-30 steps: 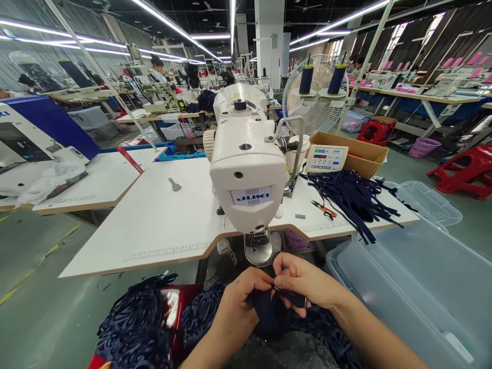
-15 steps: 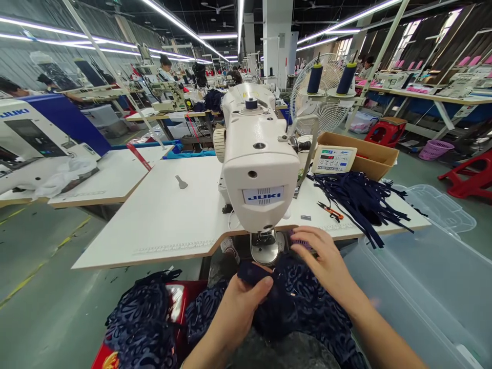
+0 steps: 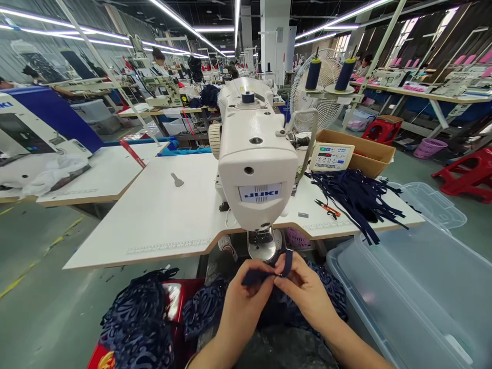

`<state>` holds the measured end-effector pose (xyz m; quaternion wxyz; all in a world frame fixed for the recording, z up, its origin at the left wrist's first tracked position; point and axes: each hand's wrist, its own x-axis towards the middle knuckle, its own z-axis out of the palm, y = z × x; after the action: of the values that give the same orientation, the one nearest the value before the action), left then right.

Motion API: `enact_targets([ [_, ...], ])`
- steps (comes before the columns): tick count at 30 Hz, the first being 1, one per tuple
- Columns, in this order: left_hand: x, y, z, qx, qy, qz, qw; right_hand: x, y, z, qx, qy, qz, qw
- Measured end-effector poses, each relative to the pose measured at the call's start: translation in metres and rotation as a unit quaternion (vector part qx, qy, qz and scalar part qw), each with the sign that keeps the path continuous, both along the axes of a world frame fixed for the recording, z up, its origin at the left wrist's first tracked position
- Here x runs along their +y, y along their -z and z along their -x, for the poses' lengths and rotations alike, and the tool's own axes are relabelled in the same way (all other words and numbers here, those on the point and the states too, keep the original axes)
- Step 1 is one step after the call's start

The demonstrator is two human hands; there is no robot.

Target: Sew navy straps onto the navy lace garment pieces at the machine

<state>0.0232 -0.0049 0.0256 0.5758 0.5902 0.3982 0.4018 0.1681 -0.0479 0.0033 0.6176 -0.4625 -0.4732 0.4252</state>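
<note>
Reference: the sewing machine (image 3: pixel 257 148). To its left and nearer the viewer, a red stool (image 3: pixel 193 287) bears a patterned navy pile (image 3: pixel 134 318), apparently for easy reach. Directly in front of the sewing machine, the left hand (image 3: pixel 244 300) pinches navy fabric (image 3: pixel 254 278) between thumb and fingers. The right hand (image 3: pixel 305 284), fingertips meeting the left's, grips a narrow navy strap (image 3: pixel 287 264), probably for close control (a small shiny fitting (image 3: pixel 282 275) shows there). The fabric looks soft and folded; the strap curves upward. Right of the sewing machine, orange-handled snips (image 3: pixel 327 208) and loose straps (image 3: pixel 353 195) lie handy.
</note>
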Motion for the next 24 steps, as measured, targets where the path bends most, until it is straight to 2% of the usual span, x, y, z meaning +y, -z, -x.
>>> enact_targets([
  [2,-0.001,0.003,0.003,0.011,0.006,-0.138,0.990,-0.001,0.003,0.004,0.004,0.037,-0.036,0.999],
  [5,-0.003,0.007,0.009,0.013,0.038,-0.321,0.946,-0.002,0.008,0.008,0.020,0.065,-0.086,0.994],
  [8,-0.004,0.010,0.013,0.014,0.051,-0.397,0.916,-0.004,0.015,0.009,0.017,0.066,-0.131,0.989],
  [13,-0.005,0.009,0.015,0.022,0.033,-0.413,0.910,-0.006,0.022,0.006,-0.009,0.049,-0.159,0.986],
  [19,-0.005,0.011,0.015,0.024,0.025,-0.410,0.912,-0.007,0.015,0.004,-0.029,0.046,-0.185,0.981],
  [24,-0.004,0.018,0.017,0.042,0.035,-0.378,0.924,-0.005,0.013,0.002,-0.035,0.029,-0.191,0.981],
])
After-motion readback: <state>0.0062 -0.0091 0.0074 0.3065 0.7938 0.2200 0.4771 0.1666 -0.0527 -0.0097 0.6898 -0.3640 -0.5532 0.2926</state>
